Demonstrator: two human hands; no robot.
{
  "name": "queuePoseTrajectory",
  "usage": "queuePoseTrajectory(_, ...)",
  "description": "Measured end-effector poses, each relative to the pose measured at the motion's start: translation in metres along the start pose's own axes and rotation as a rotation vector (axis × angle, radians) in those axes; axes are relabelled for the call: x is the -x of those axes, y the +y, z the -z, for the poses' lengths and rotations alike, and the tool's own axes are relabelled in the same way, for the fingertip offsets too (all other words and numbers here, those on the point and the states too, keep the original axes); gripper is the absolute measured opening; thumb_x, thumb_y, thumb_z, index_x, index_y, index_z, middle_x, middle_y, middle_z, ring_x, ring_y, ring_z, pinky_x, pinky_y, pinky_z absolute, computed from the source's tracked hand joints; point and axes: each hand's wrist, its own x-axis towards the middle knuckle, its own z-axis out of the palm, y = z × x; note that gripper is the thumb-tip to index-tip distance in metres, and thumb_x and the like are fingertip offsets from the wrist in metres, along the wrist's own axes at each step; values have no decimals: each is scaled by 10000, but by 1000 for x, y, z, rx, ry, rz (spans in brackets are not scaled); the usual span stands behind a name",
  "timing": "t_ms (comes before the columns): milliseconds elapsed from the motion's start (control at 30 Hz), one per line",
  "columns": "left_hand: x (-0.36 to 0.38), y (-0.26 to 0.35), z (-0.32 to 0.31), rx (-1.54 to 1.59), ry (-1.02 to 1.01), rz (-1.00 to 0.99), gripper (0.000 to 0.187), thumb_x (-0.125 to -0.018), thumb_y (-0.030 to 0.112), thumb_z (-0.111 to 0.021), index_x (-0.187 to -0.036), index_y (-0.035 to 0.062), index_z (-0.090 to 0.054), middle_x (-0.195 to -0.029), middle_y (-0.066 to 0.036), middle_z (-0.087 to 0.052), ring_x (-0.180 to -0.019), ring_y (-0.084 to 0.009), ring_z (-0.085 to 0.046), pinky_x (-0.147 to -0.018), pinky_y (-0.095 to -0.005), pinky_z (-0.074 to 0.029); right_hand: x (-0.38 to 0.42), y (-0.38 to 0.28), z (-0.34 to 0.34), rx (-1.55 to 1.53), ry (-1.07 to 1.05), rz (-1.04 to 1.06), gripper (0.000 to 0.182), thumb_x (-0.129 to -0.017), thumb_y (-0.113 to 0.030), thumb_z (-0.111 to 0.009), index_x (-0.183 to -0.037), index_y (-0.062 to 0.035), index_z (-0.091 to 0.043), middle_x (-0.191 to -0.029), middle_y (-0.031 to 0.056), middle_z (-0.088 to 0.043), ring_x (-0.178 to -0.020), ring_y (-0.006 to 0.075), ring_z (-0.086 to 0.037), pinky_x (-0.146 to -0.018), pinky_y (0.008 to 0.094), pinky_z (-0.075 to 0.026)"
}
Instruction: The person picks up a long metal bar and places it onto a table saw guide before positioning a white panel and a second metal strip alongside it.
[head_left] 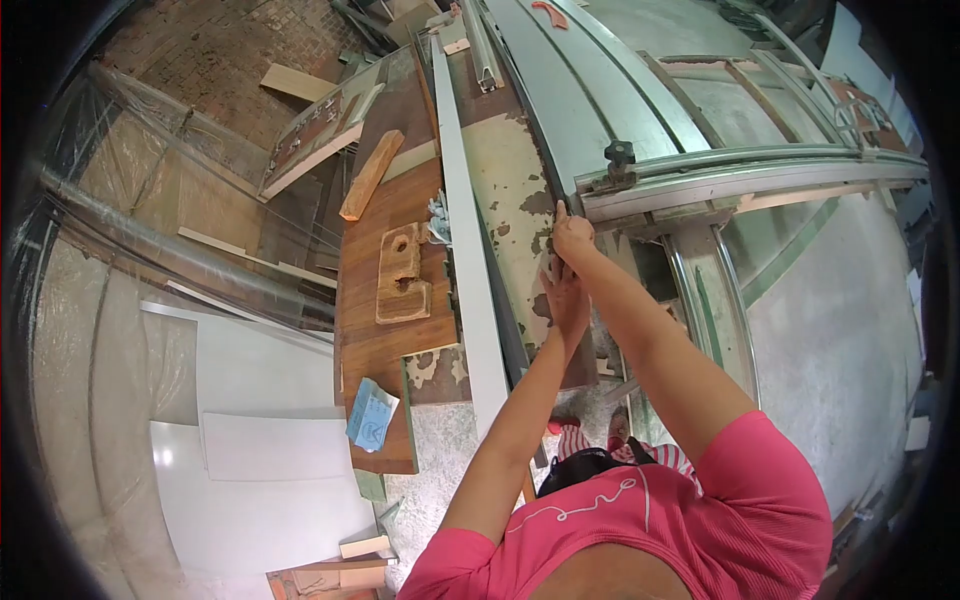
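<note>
My right hand [574, 240] is at the near end of the dark strip [541, 140] along the sliding table's edge. One finger points forward and the others are curled; what they hold, if anything, is hidden. Just below it, my left hand [567, 297] lies over the edge of the worn, patchy saw table [507, 190], its visible fingers stretched out. The two hands overlap or nearly touch. Right beside them is the end of the metal crosscut fence [720, 182], with a black clamp knob [619, 155] on top.
A long white fence rail [466, 230] runs along the table's left part. On the brown board lie a wooden block [372, 175], a wooden piece with cut-outs [403, 275], and a blue-white packet [373, 414]. White panels [260, 500] lie at lower left. An orange handle [550, 14] rests on the sliding table [590, 80].
</note>
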Motion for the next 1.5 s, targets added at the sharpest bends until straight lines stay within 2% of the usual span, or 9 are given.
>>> queuePoseTrajectory(267, -1, -14, -33, 57, 73, -16, 438, -785, 109, -481, -1219, 60, -450, -1277, -139, -401, -1194, -413, -330, -971, -566, -231, -5, 6, 6, 45, 24, 94, 709, -816, -179, -513, -1371, -5, -107, -1009, 157, -608, -853, 275, -619, -648, 356, -518)
queuePoseTrajectory(500, 1, -10, -31, -13, 47, 0, 417, -794, 94, -463, -1200, 5, -452, -1276, -151, -399, -1216, -404, -297, -981, -574, -209, -24, 7, 0, 66, 18, 141, 769, -779, -211, -570, -1353, 44, -125, -952, 142, -628, -848, 263, -618, -684, 334, -502)
queuePoseTrajectory(767, -7, -15, -36, 25, 80, -56, 467, -800, 132, -473, -1244, 12, -398, -1302, -154, -364, -1214, -380, -308, -945, -545, -236, -20, 13, 10, 35, 70, 221, 464, -939, -220, -298, -1352, -27, -214, -1011, 152, -604, -912, 293, -600, -684, 391, -516)
queuePoseTrajectory(1067, -36, -25, -41, 177, 104, -15, 526, -800, 186, -499, -1290, 68, -351, -1335, -150, -321, -1263, -353, -235, -971, -577, -180, -55, -21, 17, -24, -153, -135, 858, -788, -285, -596, -1372, 3, -37, -996, 104, -621, -794, 219, -631, -581, 357, -521)
queuePoseTrajectory(1200, -51, -43, -60, 178, 47, -15, 543, -794, 200, -516, -1298, 85, -348, -1369, -135, -280, -1290, -356, -181, -984, -591, -157, -53, -31, 36, 90, -179, -131, 913, -786, -270, -602, -1376, -46, 58, -1001, 96, -619, -765, 193, -632, -528, 342, -514)
queuePoseTrajectory(1267, -59, -37, -45, 213, 34, -1, 548, -790, 202, -523, -1297, 82, -351, -1364, -136, -286, -1290, -358, -183, -984, -593, -158, -49, -29, 45, -73, -105, -88, 517, -949, -315, -186, -1314, 45, -248, -1044, 200, -581, -917, 293, -603, -746, 370, -493)
queuePoseTrajectory(1300, -65, -36, -38, 244, 28, 10, 553, -785, 203, -530, -1295, 80, -355, -1359, -137, -293, -1290, -359, -184, -984, -594, -158, -57, -29, 44, -70, -106, -90, 517, -949, -315, -186, -1314, 45, -248, -1044, 200, -581, -917, 293, -603, -746, 370, -493)
queuePoseTrajectory(1367, -76, -41, -38, 197, -7, -11, 550, -785, 210, -533, -1291, 79, -362, -1344, -138, -313, -1286, -366, -192, -981, -598, -161, -84, -31, 37, 104, -178, -111, 906, -793, -249, -593, -1381, -88, 78, -1023, 96, -612, -772, 220, -635, -576, 345, -525)
queuePoseTrajectory(1500, -93, -54, -44, 127, -18, -95, 540, -784, 222, -540, -1280, 80, -383, -1304, -143, -361, -1275, -393, -201, -965, -622, -165, -129, -26, 13, 62, -19, -122, 888, -804, -252, -581, -1384, -105, 75, -1055, 100, -601, -798, 220, -635, -607, 342, -527)
